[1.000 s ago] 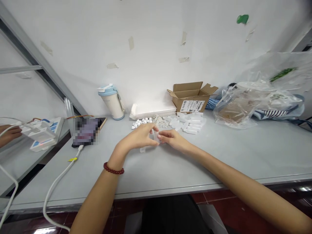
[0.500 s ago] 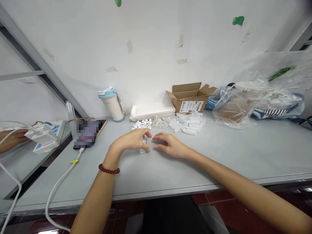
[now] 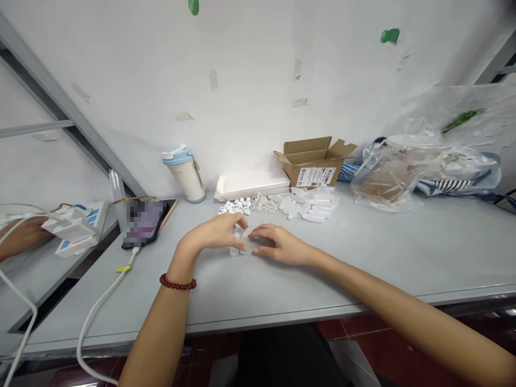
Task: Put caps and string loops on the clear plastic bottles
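My left hand (image 3: 215,232) arches over two small translucent plastic pieces (image 3: 234,250) lying side by side on the grey table. Its thumb and fingertips curve around the pieces and seem to grip the right one. My right hand (image 3: 282,244) rests just to the right, thumb and fingers apart, with the fingertips close to the same piece; whether they touch is unclear. Behind the hands lie a heap of small white round parts (image 3: 234,206), a tangle of cream-coloured strings (image 3: 263,203) and a pile of similar translucent pieces (image 3: 312,209).
A stack of white flat sheets (image 3: 252,185) and an open cardboard box (image 3: 312,164) stand against the wall. To the left are a tumbler (image 3: 187,177) and a phone (image 3: 147,223) with a white cable (image 3: 94,312). Another person's hand (image 3: 26,235) is beside a power strip (image 3: 83,231). Plastic bags (image 3: 387,183) lie right.
My right fingers have shifted slightly left and down against the translucent pieces. The right piece appears a little lower between my hands. My left hand keeps its curved pose.
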### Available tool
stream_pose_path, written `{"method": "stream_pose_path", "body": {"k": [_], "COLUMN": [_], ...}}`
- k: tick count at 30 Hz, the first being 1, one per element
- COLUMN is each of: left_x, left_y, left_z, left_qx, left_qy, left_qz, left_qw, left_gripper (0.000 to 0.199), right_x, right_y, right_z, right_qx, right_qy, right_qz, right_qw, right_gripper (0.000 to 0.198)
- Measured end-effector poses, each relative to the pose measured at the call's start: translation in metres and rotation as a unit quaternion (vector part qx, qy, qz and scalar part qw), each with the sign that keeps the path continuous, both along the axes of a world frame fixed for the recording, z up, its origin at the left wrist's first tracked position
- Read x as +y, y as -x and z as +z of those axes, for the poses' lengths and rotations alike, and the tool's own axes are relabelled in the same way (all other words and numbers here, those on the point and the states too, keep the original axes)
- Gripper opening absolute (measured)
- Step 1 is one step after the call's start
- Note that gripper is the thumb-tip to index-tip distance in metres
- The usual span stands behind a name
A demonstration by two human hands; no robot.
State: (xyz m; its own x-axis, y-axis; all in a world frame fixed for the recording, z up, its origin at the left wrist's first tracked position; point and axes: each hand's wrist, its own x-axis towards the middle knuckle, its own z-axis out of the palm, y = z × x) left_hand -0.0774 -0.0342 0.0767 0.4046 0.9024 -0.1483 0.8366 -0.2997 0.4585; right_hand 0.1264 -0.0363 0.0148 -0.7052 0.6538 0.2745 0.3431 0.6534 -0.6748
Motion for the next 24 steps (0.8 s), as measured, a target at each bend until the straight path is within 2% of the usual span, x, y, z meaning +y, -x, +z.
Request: {"method": "stream_pose_path", "body": {"k": [4, 6, 10, 12, 15, 24], "left_x": [0.0024, 0.0036, 0.0035, 0.0028, 0.0025, 0.0089], "left_y": [0.0084, 0.0104, 0.0071, 0.0047, 0.003, 0.0038], "left_z": [0.0046, 0.0049, 0.0063, 0.0082, 0.01, 0.0031], "left_qx": [-0.031, -0.034, -0.059, -0.048, -0.02, -0.02], "left_qy": [-0.042, -0.013, 0.11, 0.141, 0.157, 0.163], "left_qz": [0.047, 0.062, 0.067, 0.067, 0.071, 0.073], "left_qw": [0.998, 0.997, 0.99, 0.987, 0.985, 0.984], "left_gripper": [0.028, 0.024, 0.021, 0.021, 0.02, 0.018], "right_x": [-0.0002, 0.0001, 0.0006, 0.0006, 0.0004, -0.0007], "right_y": [-0.0002, -0.0003, -0.0001, 0.0002, 0.0008, 0.002], "right_z": [0.0002, -0.0002, -0.0007, -0.0006, -0.0007, -0.0014], "right_qx": [-0.011, -0.015, -0.014, -0.015, -0.016, -0.007], "right_qy": [0.006, 0.01, 0.02, 0.025, 0.029, 0.05], "right_qz": [0.008, 0.009, 0.013, 0.013, 0.011, 0.002], "right_qw": [1.0, 1.0, 1.0, 0.999, 0.999, 0.999], "right_gripper": [0.034, 0.035, 0.035, 0.035, 0.036, 0.034]}}
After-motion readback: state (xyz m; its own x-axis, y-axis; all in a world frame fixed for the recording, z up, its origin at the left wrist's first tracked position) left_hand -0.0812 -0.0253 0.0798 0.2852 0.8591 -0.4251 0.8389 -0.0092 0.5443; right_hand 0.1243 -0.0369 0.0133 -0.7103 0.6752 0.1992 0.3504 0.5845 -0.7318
